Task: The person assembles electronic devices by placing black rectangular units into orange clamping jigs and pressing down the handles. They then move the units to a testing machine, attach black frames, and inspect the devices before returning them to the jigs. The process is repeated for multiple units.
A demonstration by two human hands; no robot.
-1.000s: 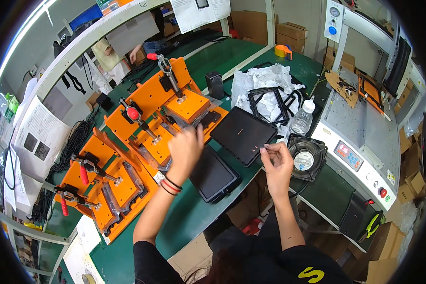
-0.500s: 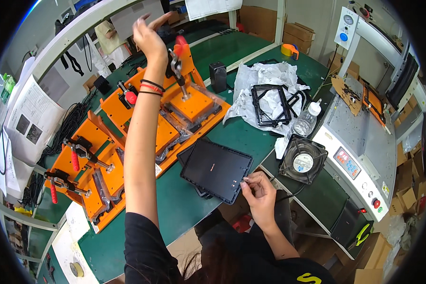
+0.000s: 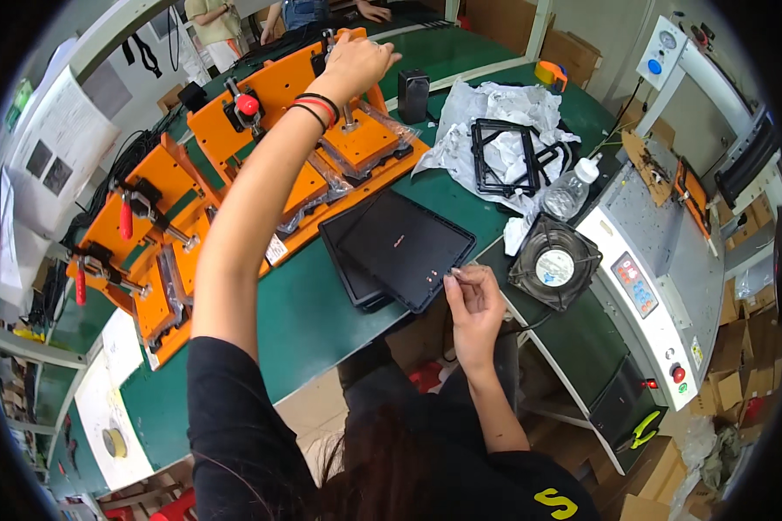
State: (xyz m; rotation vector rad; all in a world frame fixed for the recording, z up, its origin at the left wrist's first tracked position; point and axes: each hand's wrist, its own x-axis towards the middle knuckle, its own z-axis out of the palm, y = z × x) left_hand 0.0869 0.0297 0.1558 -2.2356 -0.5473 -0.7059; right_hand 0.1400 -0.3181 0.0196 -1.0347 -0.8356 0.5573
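My left hand (image 3: 359, 67) is closed at the far-right toggle clamp of the orange fixture (image 3: 274, 87), where the clamp's red handle is hidden beneath it. Below it lies an orange block (image 3: 353, 139) with clear plastic film around it. My right hand (image 3: 478, 304) pinches the lower right corner of a flat black rectangular panel (image 3: 404, 243) with small coppery dots. This panel rests partly over another black panel (image 3: 339, 239) on the green table. Other clamps on the fixture have red handles, such as the red grip (image 3: 248, 105).
Right of the fixture are a black box (image 3: 413, 95), crumpled white wrapping (image 3: 508, 113) with black frames (image 3: 504, 156), a clear bottle (image 3: 569, 191) and a fan (image 3: 554, 263). A white-fronted machine (image 3: 639, 291) stands at the right. Other people's hands and clothes show at the back.
My left hand has come down and right from above the clamp and closed over its red handle. The head view has shifted. My right hand still holds the panel's corner.
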